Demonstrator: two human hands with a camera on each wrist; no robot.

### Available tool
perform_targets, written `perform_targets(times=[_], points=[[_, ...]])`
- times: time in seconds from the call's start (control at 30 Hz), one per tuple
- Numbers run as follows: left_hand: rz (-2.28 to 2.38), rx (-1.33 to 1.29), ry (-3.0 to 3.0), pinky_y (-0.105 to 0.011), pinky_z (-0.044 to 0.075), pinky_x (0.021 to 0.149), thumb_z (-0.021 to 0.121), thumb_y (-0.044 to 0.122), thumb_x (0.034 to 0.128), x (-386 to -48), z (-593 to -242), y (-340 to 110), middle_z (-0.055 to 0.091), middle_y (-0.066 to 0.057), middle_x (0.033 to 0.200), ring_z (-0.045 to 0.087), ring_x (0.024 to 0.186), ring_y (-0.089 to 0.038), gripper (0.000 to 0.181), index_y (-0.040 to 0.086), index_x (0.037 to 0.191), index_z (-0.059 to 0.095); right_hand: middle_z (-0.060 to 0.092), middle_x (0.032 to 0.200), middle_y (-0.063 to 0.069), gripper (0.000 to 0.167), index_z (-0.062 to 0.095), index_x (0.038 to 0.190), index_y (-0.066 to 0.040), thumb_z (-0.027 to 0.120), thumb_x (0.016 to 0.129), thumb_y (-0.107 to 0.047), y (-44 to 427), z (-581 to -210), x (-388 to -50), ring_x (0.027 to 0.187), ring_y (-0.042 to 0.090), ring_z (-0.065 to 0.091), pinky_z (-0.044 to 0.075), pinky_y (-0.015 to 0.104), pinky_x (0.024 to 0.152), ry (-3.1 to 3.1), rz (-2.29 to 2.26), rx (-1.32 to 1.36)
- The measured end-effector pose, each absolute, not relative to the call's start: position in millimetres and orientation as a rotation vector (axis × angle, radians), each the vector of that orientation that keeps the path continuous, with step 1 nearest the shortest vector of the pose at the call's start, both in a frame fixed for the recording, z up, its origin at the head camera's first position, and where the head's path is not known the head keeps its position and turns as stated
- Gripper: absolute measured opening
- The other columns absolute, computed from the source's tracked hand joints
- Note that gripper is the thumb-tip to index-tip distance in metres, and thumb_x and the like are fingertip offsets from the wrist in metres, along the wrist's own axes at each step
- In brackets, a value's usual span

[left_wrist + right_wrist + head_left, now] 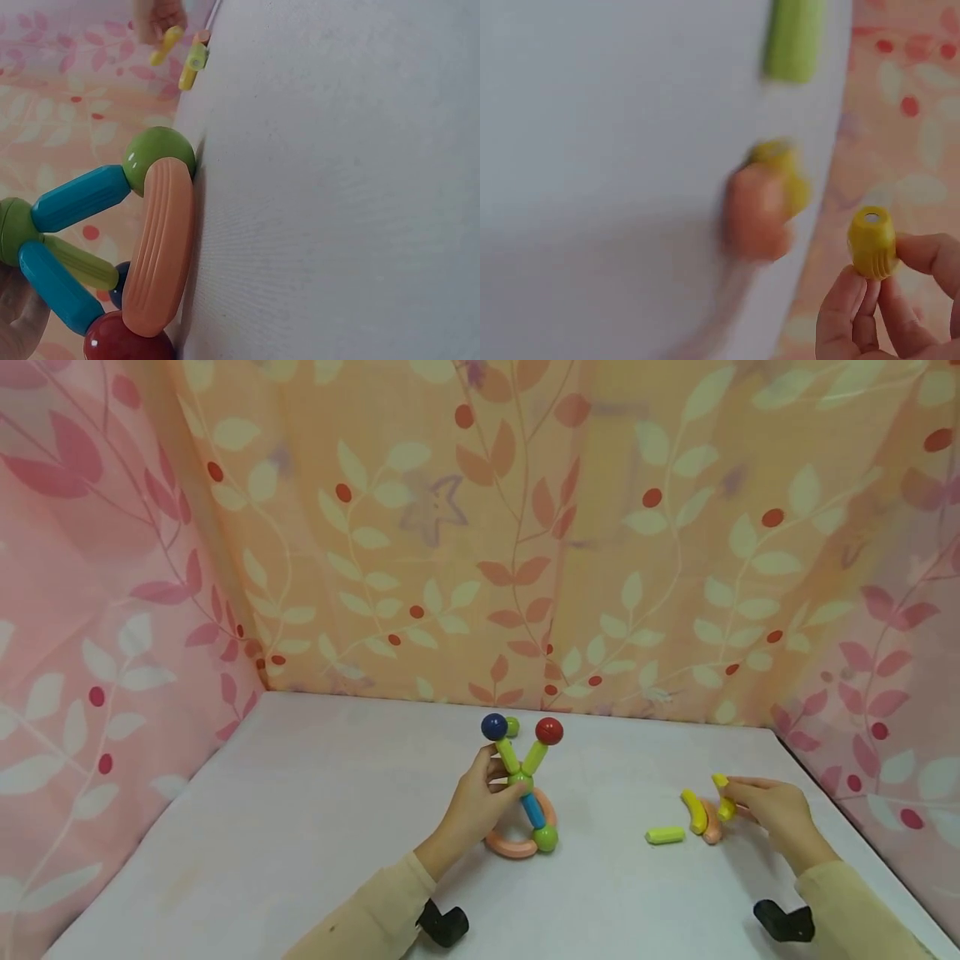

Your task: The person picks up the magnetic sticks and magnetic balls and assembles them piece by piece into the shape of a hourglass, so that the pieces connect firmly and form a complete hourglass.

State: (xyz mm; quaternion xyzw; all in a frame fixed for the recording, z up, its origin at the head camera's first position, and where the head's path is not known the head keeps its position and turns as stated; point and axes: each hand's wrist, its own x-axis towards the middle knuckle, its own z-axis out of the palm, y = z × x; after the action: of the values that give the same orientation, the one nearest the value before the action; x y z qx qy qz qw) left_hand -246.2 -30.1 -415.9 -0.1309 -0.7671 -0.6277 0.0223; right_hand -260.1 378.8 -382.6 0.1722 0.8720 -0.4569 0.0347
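Observation:
My left hand [474,802] grips a magnetic stick-and-ball model around its upper green ball [521,783]. Two lime rods branch up from there to a dark blue ball [494,727] and a red ball [549,731]. Below, blue rods [82,198] lead to a base of curved orange rods [160,247] joined by balls, on or just above the table. Over at the right, my right hand [776,817] pinches a curved yellow rod [873,246] between thumb and fingertips, its metal-tipped end showing. Right beneath it lie another yellow rod [694,812] and an orange rod [712,823].
A straight lime rod [665,835] lies left of the small pile on the white table [337,793]. Behind the model shows another green ball [513,727]. Floral curtains [420,552] enclose the back and sides. Black straps [783,921] sit near both wrists.

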Motion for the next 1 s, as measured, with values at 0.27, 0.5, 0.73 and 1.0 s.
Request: perform_targets(times=[0.27,0.5,0.73,1.0], points=[[-1.951,-0.416,-2.363,-0.037,0.055,0.098,0.07,0.018,0.0934,-246.4,-414.6,-33.9,0.065,-0.016,0.127,0.062,0.12,-0.029,0.063,0.005,0.145,0.037,0.066,0.12,0.007,0.063,0.05,0.141,0.005,0.063,0.097,-0.039,291.0,-346.1,-291.7,0.094,0.006,0.063,0.056,0.034,0.097,2.633,-1.503,0.196],[-1.967,-0.416,-2.36,-0.037,0.055,0.098,0.07,0.017,0.0932,-246.3,-412.8,-29.9,0.066,-0.015,0.125,0.062,0.119,-0.029,0.062,0.005,0.145,0.038,0.061,0.126,0.013,0.056,0.054,0.137,0.004,0.067,0.096,-0.032,233.1,-320.6,-311.2,0.095,0.009,0.068,0.057,0.022,0.088,2.465,-1.635,0.049],[-1.963,-0.428,-2.366,-0.038,0.056,0.098,0.071,0.02,0.0929,-248.1,-415.9,-28.0,0.067,-0.014,0.123,0.063,0.117,-0.028,0.06,0.007,0.143,0.04,0.065,0.108,0.005,0.05,0.058,0.131,0.008,0.066,0.097,-0.028,197.7,-305.3,-325.1,0.087,0.01,0.067,0.057,0.02,0.086,2.416,-1.693,-0.085],[-1.943,-0.423,-2.375,-0.038,0.055,0.098,0.07,0.02,0.0933,-247.2,-416.7,-30.7,0.066,-0.015,0.124,0.063,0.118,-0.028,0.061,0.007,0.143,0.039,0.067,0.106,0.002,0.046,0.063,0.128,0.002,0.069,0.094,-0.029,170.6,-297.5,-334.5,0.088,0.01,0.067,0.057,0.024,0.09,2.434,-1.666,-0.125]])
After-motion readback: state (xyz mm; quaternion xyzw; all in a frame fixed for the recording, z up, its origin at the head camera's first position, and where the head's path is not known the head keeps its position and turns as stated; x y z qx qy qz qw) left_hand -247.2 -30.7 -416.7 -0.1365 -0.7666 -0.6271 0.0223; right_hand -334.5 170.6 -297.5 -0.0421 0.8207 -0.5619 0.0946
